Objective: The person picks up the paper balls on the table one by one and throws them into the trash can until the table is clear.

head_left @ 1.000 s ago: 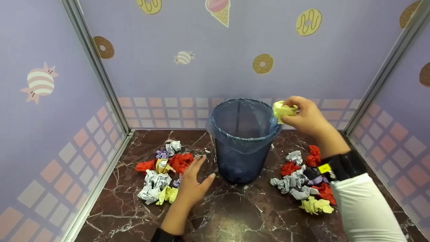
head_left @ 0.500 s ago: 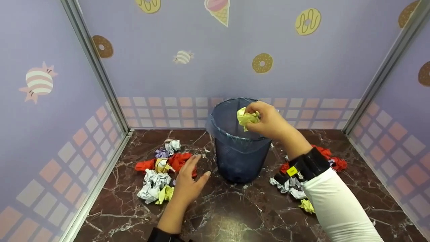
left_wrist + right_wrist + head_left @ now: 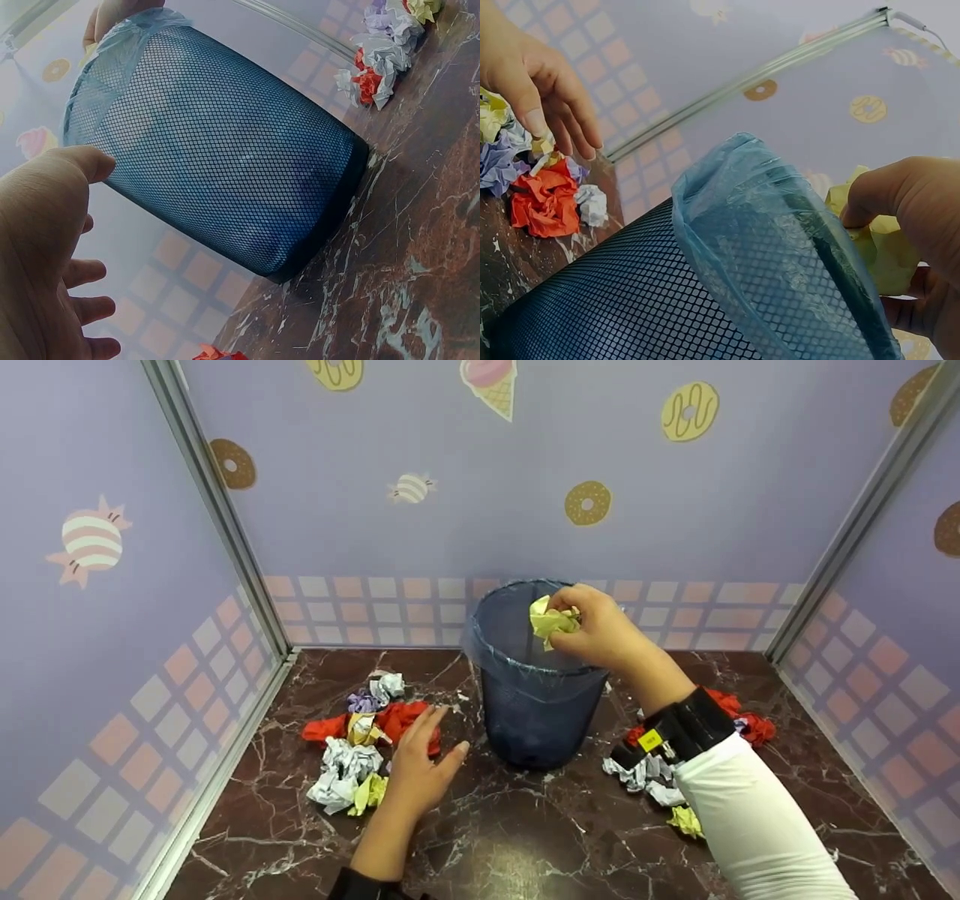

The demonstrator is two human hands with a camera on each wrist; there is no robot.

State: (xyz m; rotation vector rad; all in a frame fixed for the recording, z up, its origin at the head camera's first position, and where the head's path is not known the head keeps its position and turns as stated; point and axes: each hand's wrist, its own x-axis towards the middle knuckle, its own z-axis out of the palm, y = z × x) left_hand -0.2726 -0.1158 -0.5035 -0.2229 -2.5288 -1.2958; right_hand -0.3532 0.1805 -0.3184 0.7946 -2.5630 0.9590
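Over the mouth of a dark mesh wastebasket (image 3: 544, 720), my right hand (image 3: 600, 630) pinches a crumpled yellow paper ball (image 3: 549, 622). A blue plastic liner (image 3: 739, 225) is folded over the basket's rim. In the right wrist view, thumb and fingers close around the yellow paper ball (image 3: 885, 251). My left hand (image 3: 424, 769) hovers with its fingers spread beside the left pile, nearest a red paper ball (image 3: 401, 718), and holds nothing. The left wrist view shows that hand (image 3: 45, 247) apart from the basket (image 3: 232, 150).
Left of the basket lies a pile of crumpled paper with white (image 3: 345, 772), purple (image 3: 363, 702) and yellow (image 3: 369, 793) balls. Another pile sits to the right, its grey-white paper (image 3: 637, 772) partly hidden by my right forearm. Patterned walls (image 3: 480, 532) enclose the dark marble surface (image 3: 517, 840).
My right hand has moved left with the yellow paper ball, from beside the basket's right rim to over its mouth, then stayed there. The left hand has barely shifted.
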